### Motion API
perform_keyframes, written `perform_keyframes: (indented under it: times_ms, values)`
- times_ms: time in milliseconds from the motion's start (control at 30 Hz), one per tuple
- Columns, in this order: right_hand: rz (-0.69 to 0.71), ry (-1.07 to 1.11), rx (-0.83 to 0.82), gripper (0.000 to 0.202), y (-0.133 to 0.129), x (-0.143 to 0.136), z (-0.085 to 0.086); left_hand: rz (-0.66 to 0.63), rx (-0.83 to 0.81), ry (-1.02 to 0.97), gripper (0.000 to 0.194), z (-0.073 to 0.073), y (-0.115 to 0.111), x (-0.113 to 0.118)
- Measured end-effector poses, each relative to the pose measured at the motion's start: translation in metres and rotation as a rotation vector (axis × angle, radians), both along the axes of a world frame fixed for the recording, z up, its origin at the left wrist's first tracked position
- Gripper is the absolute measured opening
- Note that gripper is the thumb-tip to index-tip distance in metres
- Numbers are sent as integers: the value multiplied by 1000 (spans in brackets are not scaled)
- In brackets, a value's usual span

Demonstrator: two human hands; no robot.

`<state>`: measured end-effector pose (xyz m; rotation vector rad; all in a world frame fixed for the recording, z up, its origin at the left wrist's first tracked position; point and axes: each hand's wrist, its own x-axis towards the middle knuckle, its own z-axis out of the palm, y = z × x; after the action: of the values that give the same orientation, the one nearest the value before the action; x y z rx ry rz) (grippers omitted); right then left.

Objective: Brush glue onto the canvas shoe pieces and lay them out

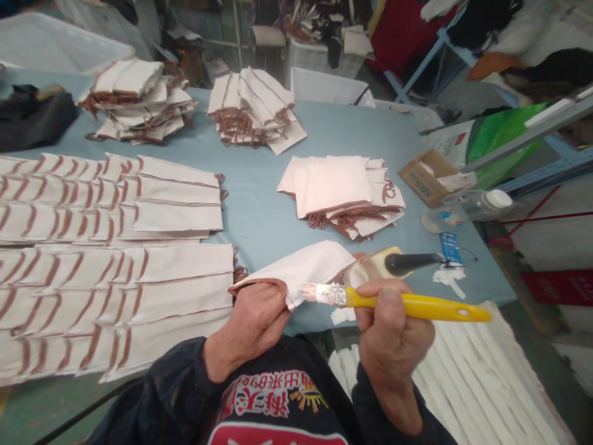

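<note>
My right hand [393,334] is wrapped round the yellow handle of a paintbrush [417,304], which points left. Its bristle tip touches the near right corner of a white fabric piece [306,266] with brown trim. My left hand [254,321] pinches that piece along its brown edge, and the fabric curves up and away to the right. Just behind the brush stands a pale container [373,267] with a black-handled tool [412,264] lying across it. To the left of my left hand, similar white pieces [185,266] lie in overlapping rows.
Stacks of white pieces with brown trim stand behind: one stack [333,185] nearby, another [254,105] at the back, a third [139,99] at back left. On the right are a cardboard box [424,179] and a clear bottle [467,210]. White strips [482,371] lie lower right.
</note>
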<state>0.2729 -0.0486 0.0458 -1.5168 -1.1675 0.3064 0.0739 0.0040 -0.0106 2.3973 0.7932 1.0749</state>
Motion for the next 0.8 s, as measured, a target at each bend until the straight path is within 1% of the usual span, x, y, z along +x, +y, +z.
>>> perform_keyframes:
  times_ms: [133, 200, 300, 367, 400, 467, 533, 633, 733, 800]
  values:
    - [31, -274, 22, 28, -4, -6, -1, 26, -11, 6, 30, -3, -4, 0]
    - [102, -336, 35, 23, -7, -13, 0, 40, -19, 12, 30, -4, -5, 0]
    - [203, -259, 35, 21, -16, -21, 1, 59, -21, -16, 29, -4, -5, 1]
    - [182, -157, 5, 24, -19, -19, 0, 62, -20, -24, 29, -3, -5, 1]
    - [143, -137, -6, 26, -20, -15, -1, 61, -17, -20, 29, -2, -5, 1]
    - [68, -196, 2, 27, -16, -5, -3, 65, -9, -10, 30, -1, -6, 1]
    - [44, -335, 28, 25, -10, 2, -1, 68, 2, -3, 30, -1, -7, 2]
    - [119, -455, 75, 22, -5, -2, 7, 66, 2, 24, 29, -2, -8, 3]
    - [222, -407, 126, 21, -9, -18, 12, 56, -15, 20, 29, -2, -8, 3]
    - [250, -326, 116, 22, -15, -25, 10, 42, -35, 5, 29, -2, -8, 3]
